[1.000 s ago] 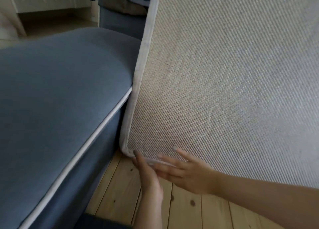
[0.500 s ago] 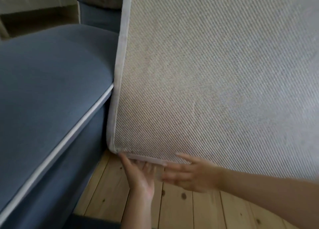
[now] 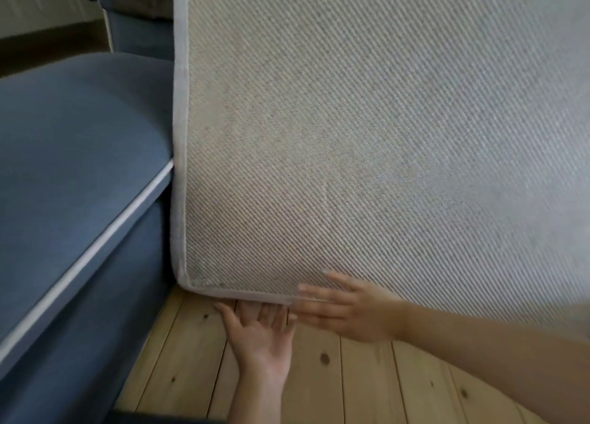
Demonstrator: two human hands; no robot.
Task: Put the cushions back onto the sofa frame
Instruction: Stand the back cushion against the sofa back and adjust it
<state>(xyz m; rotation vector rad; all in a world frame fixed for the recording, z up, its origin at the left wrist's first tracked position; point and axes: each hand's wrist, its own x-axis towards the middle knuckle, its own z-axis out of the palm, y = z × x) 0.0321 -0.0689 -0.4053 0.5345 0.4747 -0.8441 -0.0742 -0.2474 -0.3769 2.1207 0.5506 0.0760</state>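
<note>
A big cushion (image 3: 367, 136), beige ribbed fabric with grey edging, stands on end and fills most of the view. Its lower left corner hangs just above the wooden floor, against the blue sofa (image 3: 105, 312). My left hand (image 3: 261, 337) lies palm up under the cushion's bottom edge, fingers straight and touching the edging. My right hand (image 3: 344, 308) lies flat against the cushion's face just above that edge, fingers straight. A blue seat cushion (image 3: 70, 155) with white piping sits on the sofa at the left.
A pale wooden plank floor (image 3: 367, 385) runs below the hands. More blue upholstery (image 3: 140, 34) shows behind the beige cushion's left edge. A light wall or cabinet front (image 3: 41, 5) stands at the far left.
The beige cushion's left edge has swung upright and its corner has shifted left toward the sofa. My left hand has turned palm up beneath the bottom edge; my right hand stays flat on the face.
</note>
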